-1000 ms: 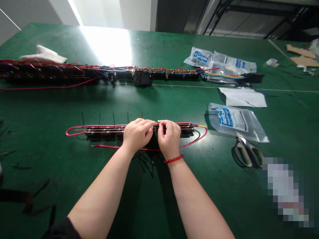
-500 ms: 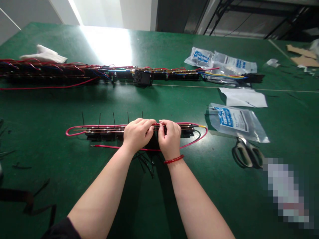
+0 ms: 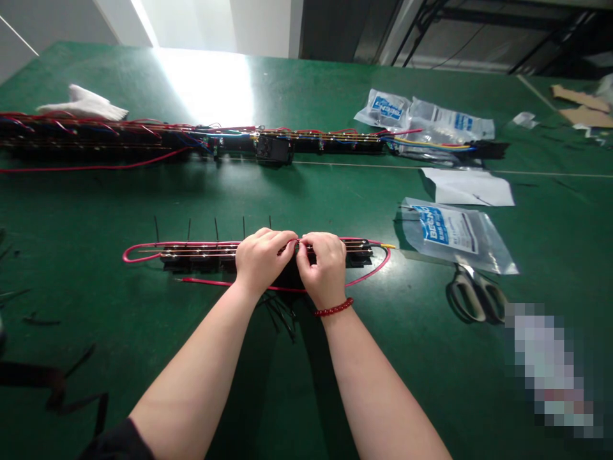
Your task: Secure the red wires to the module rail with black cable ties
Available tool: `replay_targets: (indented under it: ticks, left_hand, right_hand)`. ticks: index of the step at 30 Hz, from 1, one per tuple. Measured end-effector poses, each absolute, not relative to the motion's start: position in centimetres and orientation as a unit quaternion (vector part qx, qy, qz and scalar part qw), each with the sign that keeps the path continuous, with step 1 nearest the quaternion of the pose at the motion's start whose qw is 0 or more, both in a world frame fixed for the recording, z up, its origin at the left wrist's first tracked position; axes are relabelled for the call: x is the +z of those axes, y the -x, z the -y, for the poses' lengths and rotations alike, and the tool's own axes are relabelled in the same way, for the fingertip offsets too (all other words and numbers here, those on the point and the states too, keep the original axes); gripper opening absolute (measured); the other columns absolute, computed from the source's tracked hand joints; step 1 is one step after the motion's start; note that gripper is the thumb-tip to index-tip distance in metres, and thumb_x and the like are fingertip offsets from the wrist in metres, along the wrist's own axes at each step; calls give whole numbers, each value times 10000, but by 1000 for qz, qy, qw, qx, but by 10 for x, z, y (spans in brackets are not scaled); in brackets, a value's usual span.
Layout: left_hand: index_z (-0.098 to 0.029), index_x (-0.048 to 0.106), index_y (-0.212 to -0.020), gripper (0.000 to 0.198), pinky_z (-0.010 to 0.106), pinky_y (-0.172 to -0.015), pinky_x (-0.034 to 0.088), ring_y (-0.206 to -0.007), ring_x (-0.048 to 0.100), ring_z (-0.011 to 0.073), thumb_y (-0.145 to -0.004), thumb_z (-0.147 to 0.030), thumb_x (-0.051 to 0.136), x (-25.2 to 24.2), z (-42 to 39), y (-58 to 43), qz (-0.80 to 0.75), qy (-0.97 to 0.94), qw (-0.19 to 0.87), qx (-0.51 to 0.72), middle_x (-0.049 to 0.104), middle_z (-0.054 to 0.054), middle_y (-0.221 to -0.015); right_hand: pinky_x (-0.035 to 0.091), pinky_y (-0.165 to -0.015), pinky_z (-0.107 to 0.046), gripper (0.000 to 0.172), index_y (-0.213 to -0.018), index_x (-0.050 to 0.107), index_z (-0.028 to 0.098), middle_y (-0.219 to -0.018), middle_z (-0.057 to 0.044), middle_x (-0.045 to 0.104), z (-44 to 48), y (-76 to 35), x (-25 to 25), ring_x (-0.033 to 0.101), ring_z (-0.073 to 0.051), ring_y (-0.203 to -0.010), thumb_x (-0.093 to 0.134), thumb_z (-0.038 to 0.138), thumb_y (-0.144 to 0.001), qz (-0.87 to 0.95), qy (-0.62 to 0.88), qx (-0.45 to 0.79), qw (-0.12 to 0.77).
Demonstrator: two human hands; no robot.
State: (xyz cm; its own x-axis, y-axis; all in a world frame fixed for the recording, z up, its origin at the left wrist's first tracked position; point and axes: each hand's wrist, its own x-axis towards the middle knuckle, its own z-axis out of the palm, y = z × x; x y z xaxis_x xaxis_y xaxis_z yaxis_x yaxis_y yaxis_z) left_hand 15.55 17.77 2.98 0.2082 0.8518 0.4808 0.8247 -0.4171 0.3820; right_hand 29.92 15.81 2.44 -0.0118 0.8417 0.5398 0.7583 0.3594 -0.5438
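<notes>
A long black strip-shaped assembly [image 3: 198, 260] with bare metal rods lies crosswise on the green table before me. A red wire [image 3: 211, 243] runs along its far edge, loops at both ends and comes back along the near side. Several thin black cable ties [image 3: 216, 229] stick up from the far edge on the left. My left hand [image 3: 262, 259] lies over the middle of the strip, thumb and fingers closed on the red wire. Right beside it, my right hand [image 3: 324, 262] is pinched at the same spot; what its fingertips grip is hidden.
A longer wired assembly [image 3: 330, 142] lies across the table farther back. On the right are a labelled plastic bag [image 3: 454, 235], scissors [image 3: 474, 295] and white paper [image 3: 472, 188]. Loose black cable ties [image 3: 280, 313] lie just below my hands. A white glove-like cloth [image 3: 83, 104] rests back left.
My right hand has shifted slightly left, its thumb and fingertips now close to my left fingertips. The strip and red wire have moved slightly left; the right-hand loop has drawn in.
</notes>
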Motion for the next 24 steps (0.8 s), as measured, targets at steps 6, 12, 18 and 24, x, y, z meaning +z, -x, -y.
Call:
replay_targets:
  ticks: [6, 12, 18, 24]
  left_hand:
    - [-280, 749, -897, 176, 294, -683, 486, -790, 673, 173, -920, -303, 576, 31, -178, -156, -545, -774, 25, 321, 777, -26, -872]
    - [-281, 756, -900, 175, 291, -685, 493, -800, 674, 174, -912, -285, 582, 30, -178, -155, -537, -780, 25, 319, 779, -15, -881]
    - [-286, 757, -895, 169, 296, -687, 495, -806, 678, 176, -907, -276, 588, 31, -177, -155, -540, -780, 26, 314, 780, -25, -893]
    - [-280, 755, -891, 170, 292, -696, 497, -806, 674, 178, -912, -294, 587, 31, -178, -155, -540, -783, 26, 307, 779, -17, -885]
  right_hand:
    - [425, -915, -402, 74, -947, 610, 228, -974, -56, 703, -158, -300, 25, 612, -234, -981, 548, 233, -908, 714, 568, 52, 405]
    - [416, -918, -393, 93, -957, 615, 246, -982, -41, 709, -158, -301, 25, 618, -221, -984, 532, 225, -921, 720, 563, 58, 400]
    - [405, -912, -389, 91, -945, 612, 252, -969, -27, 715, -157, -302, 26, 625, -212, -960, 532, 214, -922, 731, 555, 56, 393]
    - [394, -899, -381, 121, -950, 614, 252, -947, -26, 709, -157, -302, 26, 620, -208, -970, 506, 201, -931, 736, 552, 61, 388]
